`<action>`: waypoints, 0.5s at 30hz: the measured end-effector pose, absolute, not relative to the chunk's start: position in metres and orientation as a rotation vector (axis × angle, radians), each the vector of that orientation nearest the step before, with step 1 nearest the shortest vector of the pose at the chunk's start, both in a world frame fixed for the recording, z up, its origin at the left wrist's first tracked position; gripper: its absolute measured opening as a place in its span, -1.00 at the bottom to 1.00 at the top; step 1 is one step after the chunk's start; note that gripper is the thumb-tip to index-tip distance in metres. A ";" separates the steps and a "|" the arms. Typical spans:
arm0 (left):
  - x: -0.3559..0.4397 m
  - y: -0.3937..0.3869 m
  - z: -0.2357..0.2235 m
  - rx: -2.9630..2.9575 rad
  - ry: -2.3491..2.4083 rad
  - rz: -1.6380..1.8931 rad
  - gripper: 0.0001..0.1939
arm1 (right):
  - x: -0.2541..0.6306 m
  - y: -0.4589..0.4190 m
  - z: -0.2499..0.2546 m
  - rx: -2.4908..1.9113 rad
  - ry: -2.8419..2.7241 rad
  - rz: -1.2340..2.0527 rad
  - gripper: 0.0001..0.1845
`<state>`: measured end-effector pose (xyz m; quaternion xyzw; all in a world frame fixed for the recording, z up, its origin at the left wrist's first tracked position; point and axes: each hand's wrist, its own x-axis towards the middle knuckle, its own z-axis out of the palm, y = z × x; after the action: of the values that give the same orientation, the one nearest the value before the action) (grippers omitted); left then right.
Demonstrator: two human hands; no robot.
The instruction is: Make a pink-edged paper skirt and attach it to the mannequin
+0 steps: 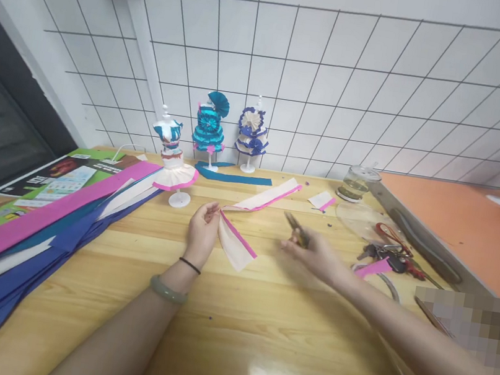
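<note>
My left hand pinches a cream crepe paper strip with a pink edge. One end of the strip hangs towards me and the other runs off to the upper right. In my right hand is a dark pair of scissors, somewhat blurred, with the blades pointing up and left, apart from the strip. Beyond them lies a small cut piece of the same cream and pink paper. Left of the strip stands a small dress form with a cream, pink-edged skirt.
Two more decorated dress forms, one teal and one purple, stand by the tiled wall. Long crepe sheets cover the table's left side. At right are a glass jar, keys and a pink scrap.
</note>
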<state>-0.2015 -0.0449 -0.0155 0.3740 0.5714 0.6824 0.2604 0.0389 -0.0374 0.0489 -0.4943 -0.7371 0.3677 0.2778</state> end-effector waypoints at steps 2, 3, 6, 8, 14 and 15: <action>-0.201 -0.045 -0.016 1.034 1.559 1.834 -0.75 | 0.018 -0.049 0.033 -1.339 -1.958 1.135 -0.62; -0.201 -0.045 -0.016 1.048 1.568 1.825 -0.75 | 0.008 -0.052 0.026 -1.345 -1.928 1.201 -0.63; -0.198 -0.048 -0.014 1.126 1.599 1.781 -0.72 | -0.015 -0.056 0.015 -1.341 -1.831 1.295 -0.69; -0.196 -0.052 -0.011 1.201 1.609 1.748 -0.71 | -0.024 -0.058 0.015 -1.324 -1.776 1.313 -0.71; -0.185 -0.063 0.004 1.185 1.609 1.738 -0.64 | -0.007 -0.076 0.030 -1.338 -1.543 1.379 -0.63; -0.181 -0.065 0.006 1.129 1.589 1.713 -0.63 | 0.000 -0.081 0.032 -1.334 -1.459 1.419 -0.60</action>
<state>-0.1811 -0.0653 0.0062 0.4188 0.5895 0.6356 0.2702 -0.0005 -0.0814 0.0317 -0.5141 -0.5625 0.5469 0.3467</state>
